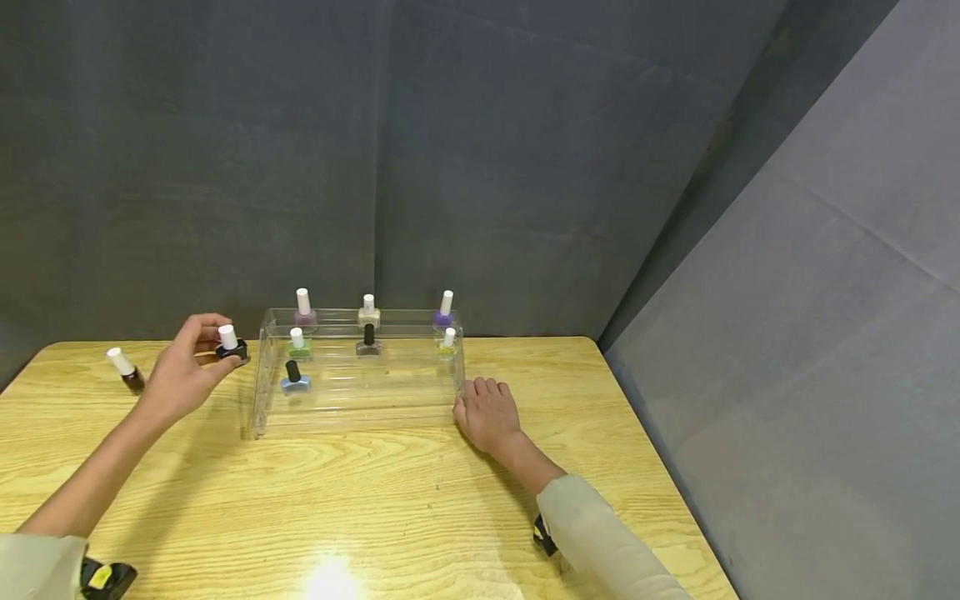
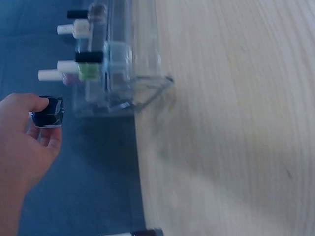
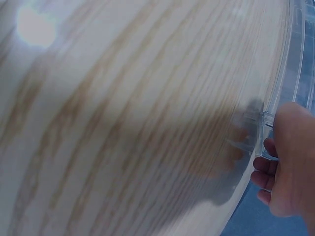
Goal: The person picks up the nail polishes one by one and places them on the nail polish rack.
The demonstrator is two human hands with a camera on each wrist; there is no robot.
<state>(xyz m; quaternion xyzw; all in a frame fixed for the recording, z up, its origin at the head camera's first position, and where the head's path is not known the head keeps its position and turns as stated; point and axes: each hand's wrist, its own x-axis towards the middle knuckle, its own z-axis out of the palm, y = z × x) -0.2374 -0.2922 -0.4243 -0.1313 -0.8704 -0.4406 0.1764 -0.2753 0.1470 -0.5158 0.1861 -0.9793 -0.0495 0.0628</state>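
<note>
My left hand [image 1: 183, 367] pinches a dark nail polish bottle [image 1: 232, 351] with a white cap, thumb on its near side. It is held upright just left of a clear tiered display rack [image 1: 360, 419]. In the left wrist view the dark bottle [image 2: 47, 112] shows between thumb and fingers. My right hand [image 1: 489, 415] grips the rack's front right corner, its fingers curled in the right wrist view. On the lowest filled tier stands a light blue bottle [image 1: 296, 384] with a black cap. Behind it are a green bottle [image 1: 300, 350], a grey one [image 1: 368, 348] and a yellow-green one [image 1: 447, 347].
The top tier bears a mauve bottle [image 1: 305, 317], a cream bottle [image 1: 369, 317] and a purple bottle [image 1: 443, 317]. A dark brownish-red bottle [image 1: 133, 381] with a white cap is on the wooden table [image 1: 360, 508], left of my left hand. A dark curtain [image 1: 480, 167] hangs behind.
</note>
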